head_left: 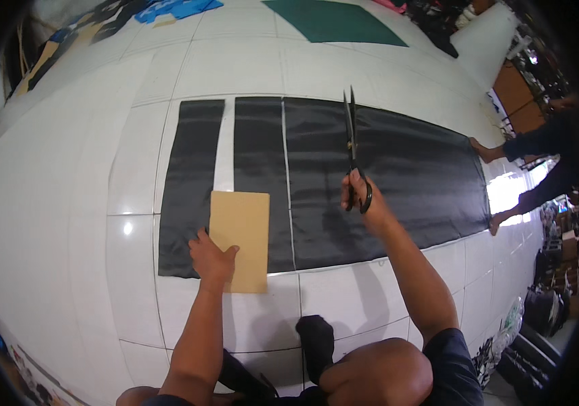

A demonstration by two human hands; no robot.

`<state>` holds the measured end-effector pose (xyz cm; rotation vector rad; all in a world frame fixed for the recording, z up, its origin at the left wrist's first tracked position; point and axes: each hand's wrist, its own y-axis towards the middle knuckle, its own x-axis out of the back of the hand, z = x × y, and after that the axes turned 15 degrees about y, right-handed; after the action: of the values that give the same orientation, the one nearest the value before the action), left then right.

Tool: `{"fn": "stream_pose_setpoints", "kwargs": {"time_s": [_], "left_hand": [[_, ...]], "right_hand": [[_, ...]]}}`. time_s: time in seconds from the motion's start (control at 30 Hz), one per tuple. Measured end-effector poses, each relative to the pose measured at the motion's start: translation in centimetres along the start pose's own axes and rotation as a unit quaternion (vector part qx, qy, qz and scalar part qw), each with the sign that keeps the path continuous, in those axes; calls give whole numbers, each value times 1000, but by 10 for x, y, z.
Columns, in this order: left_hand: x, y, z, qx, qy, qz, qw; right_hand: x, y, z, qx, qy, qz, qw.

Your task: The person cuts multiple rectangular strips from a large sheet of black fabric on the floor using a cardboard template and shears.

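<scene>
Tan board (pixel 242 223); black fabric (pixel 404 183); black-handled scissors (pixel 352 150); dark-gridded white floor (pixel 235 64); dark green sheet (pixel 337 21); blue cloth (pixel 177 9)

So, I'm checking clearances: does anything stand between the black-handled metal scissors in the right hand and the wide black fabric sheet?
Nothing visible does: the right hand holds the scissors over the sheet. The flat tan rectangular board, touched by the left hand, lies farther left.

Smooth, satiny cloth panels (pixel 404 169), matt cardboard sheet (pixel 242 220), metal-bladed scissors (pixel 351 144), glossy floor tiles (pixel 228 64)
</scene>
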<state>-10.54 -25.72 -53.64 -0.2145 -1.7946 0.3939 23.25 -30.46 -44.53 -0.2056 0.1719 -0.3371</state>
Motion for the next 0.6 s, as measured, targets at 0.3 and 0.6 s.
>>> {"fn": "stream_pose_setpoints", "kwargs": {"time_s": [0.3,0.6], "left_hand": [[25,12,18,-1,-133,23,991],[52,-3,-46,-163,-528,171,816]], "right_hand": [[39,-110,2,-8,-78,-46,996],[36,-136,-94,-86,-39,-54,994]]}}
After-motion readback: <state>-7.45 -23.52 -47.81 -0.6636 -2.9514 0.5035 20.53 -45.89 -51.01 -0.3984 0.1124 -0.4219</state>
